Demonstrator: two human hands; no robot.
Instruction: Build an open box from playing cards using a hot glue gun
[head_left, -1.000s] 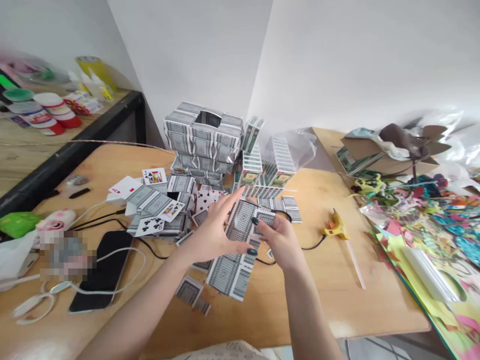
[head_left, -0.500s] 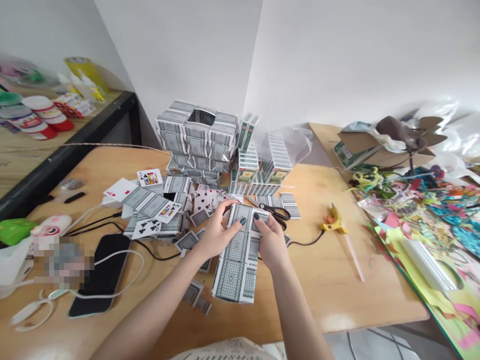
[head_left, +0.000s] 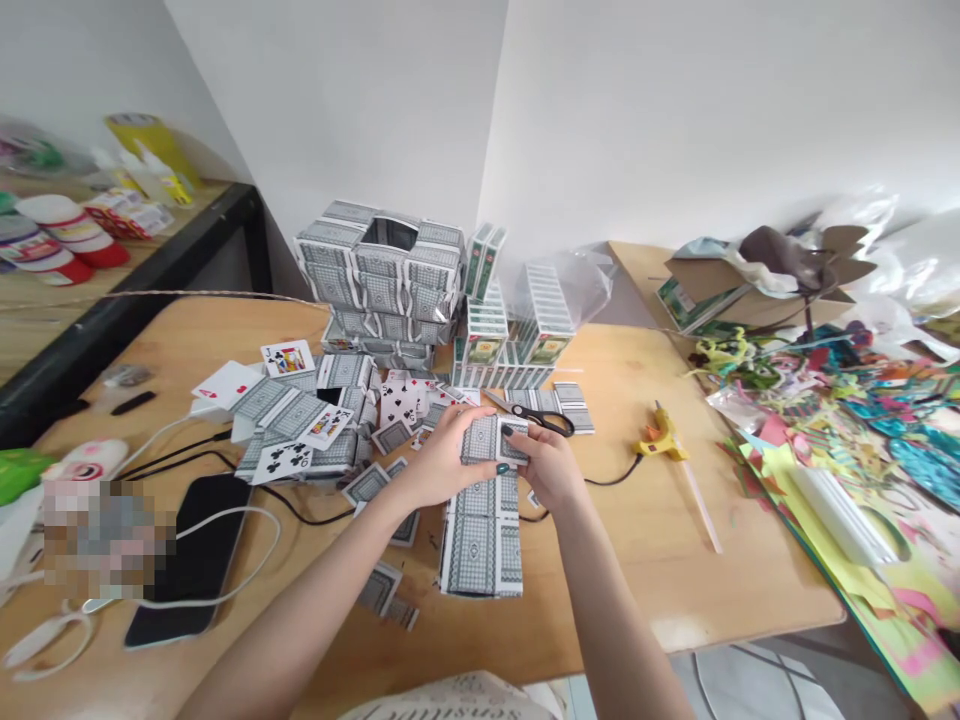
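A long block covered in grey-patterned playing cards [head_left: 480,540] is held between both hands above the table's front half. My left hand [head_left: 442,460] grips its far left part, thumb across the top face. On the far right part, my right hand [head_left: 551,462] presses a card with its thumb; its other fingers are mostly hidden. Black scissors [head_left: 551,420] lie just beyond the right hand. Loose cards [head_left: 367,483] are scattered left of the block.
A large card-covered structure [head_left: 386,265] and stacked card boxes [head_left: 544,315] stand at the back. A yellow glue gun [head_left: 664,435] lies right. A black phone [head_left: 187,560], cables and cards lie left. Colourful scraps [head_left: 847,500] cover the far right.
The block has turned slightly and its near end has swung right. My left thumb has moved nearer along its top. The whole view has shifted a little.
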